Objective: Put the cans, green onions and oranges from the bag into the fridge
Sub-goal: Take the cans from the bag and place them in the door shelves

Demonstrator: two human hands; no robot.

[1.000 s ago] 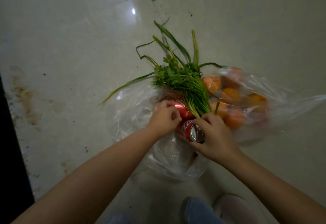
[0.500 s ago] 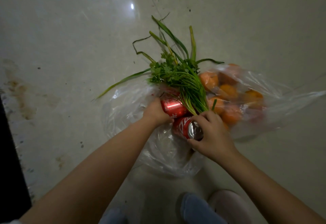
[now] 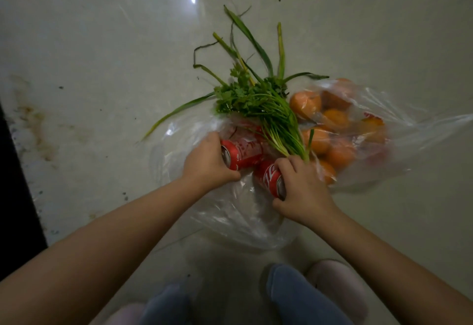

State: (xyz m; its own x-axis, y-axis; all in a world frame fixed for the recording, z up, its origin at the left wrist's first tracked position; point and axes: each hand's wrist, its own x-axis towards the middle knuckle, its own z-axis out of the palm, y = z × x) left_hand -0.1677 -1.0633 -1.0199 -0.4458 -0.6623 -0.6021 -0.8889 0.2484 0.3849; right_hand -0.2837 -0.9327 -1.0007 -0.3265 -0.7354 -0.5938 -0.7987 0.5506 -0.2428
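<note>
A clear plastic bag [image 3: 230, 212] lies open on the pale floor. Two red cans lie on their sides at its mouth. My left hand [image 3: 207, 163] is closed around the left red can [image 3: 245, 154]. My right hand [image 3: 302, 189] grips the right red can [image 3: 267, 176] by its end. A bunch of green onions and leafy herbs [image 3: 263, 104] lies across the bag just beyond the cans, its long leaves spread over the floor. Several oranges [image 3: 330, 130] sit in a second clear bag to the right.
The tiled floor [image 3: 102, 55] is stained at the left. A dark edge [image 3: 12, 183] runs along the far left. My knees and pale slippers [image 3: 335, 286] are at the bottom of the view, close to the bag.
My left hand has closed on the left can and drawn it out toward the left, so its end now shows. My right hand keeps its grip on the other can.
</note>
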